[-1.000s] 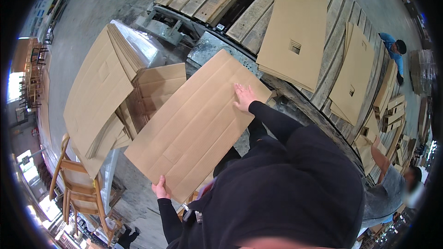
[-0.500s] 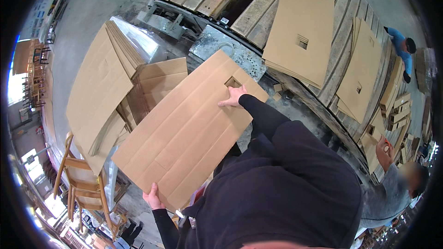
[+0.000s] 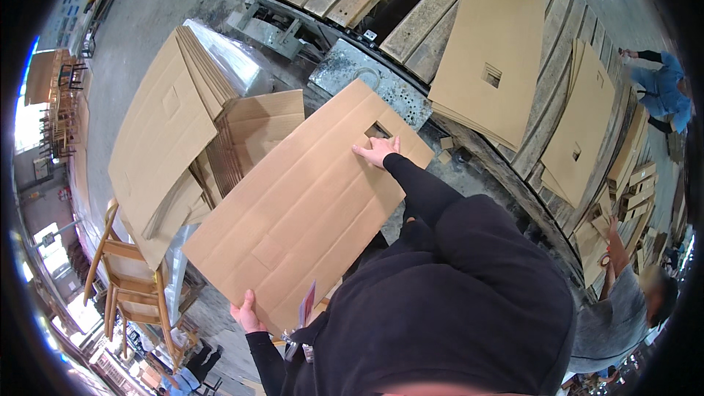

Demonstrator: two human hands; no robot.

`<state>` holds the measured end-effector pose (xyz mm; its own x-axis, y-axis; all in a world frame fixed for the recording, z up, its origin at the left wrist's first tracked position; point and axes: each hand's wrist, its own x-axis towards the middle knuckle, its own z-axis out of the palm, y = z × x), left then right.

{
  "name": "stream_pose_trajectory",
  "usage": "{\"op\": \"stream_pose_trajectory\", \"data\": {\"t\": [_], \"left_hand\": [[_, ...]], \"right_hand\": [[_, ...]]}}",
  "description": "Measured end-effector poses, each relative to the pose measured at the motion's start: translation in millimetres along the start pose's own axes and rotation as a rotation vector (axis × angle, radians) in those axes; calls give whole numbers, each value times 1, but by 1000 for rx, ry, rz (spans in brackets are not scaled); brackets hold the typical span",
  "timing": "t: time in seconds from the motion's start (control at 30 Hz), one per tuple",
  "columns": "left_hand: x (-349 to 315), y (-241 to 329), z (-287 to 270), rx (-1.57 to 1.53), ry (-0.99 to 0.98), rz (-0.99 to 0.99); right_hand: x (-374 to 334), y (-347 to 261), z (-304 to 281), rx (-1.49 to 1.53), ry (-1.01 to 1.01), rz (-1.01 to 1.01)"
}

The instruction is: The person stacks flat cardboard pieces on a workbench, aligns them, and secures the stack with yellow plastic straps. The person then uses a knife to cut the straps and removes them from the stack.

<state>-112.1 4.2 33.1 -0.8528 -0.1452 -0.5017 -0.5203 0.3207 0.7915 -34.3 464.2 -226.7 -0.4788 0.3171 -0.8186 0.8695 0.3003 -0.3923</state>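
A large cardboard sheet (image 3: 308, 205) with fold creases is held slantwise in front of my body. My left hand (image 3: 248, 313) grips its lower left edge, thumb on top and fingers partly hidden underneath. Near the far right end there is a square cutout; my right hand (image 3: 378, 152) is closed there, fingertips hooked over the hole's edge and thumb lying on the sheet. A faint rectangular outline, still filled with board, marks the sheet toward its lower left end.
Left of the sheet leans a stack of cardboard sheets (image 3: 158, 132) beside a wooden chair (image 3: 132, 279). Flat cardboard piles (image 3: 488, 37) lie on a slatted wooden platform (image 3: 418, 37) to the right. A co-worker in grey (image 3: 612, 315) handles cardboard at the lower right; another in blue (image 3: 664, 92) stands beyond.
My hands and the sheet stay nearly in place within a slightly shifted view. A rectangular outline now shows at the sheet's lower left. Both co-workers on the right have moved their arms.
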Motion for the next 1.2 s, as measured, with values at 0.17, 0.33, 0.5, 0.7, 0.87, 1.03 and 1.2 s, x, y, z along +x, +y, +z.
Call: {"op": "stream_pose_trajectory", "data": {"t": [0.17, 0.33, 0.5, 0.7, 0.87, 1.03, 1.2], "left_hand": [[-4, 1, 3, 3, 100, -60], [5, -8, 2, -6, 18, -7], [13, -18, -9, -69, 4, -21], [30, -49, 55, -229, -90, -63], [39, -83, 147, -347, -136, -167], [29, -90, 172, -324, -94, -200], [28, -86, 173, -333, -103, -174]], "right_hand": [[2, 2, -3, -26, 125, -107], [-5, -2, -11, -78, 103, -78], [-24, -11, -46, -148, 191, -27], [-36, 18, -102, -216, 472, 24], [-26, 17, -85, -318, 857, -134], [-96, -38, 28, -373, 377, -810], [-139, -72, 71, -512, 248, -938]]}}
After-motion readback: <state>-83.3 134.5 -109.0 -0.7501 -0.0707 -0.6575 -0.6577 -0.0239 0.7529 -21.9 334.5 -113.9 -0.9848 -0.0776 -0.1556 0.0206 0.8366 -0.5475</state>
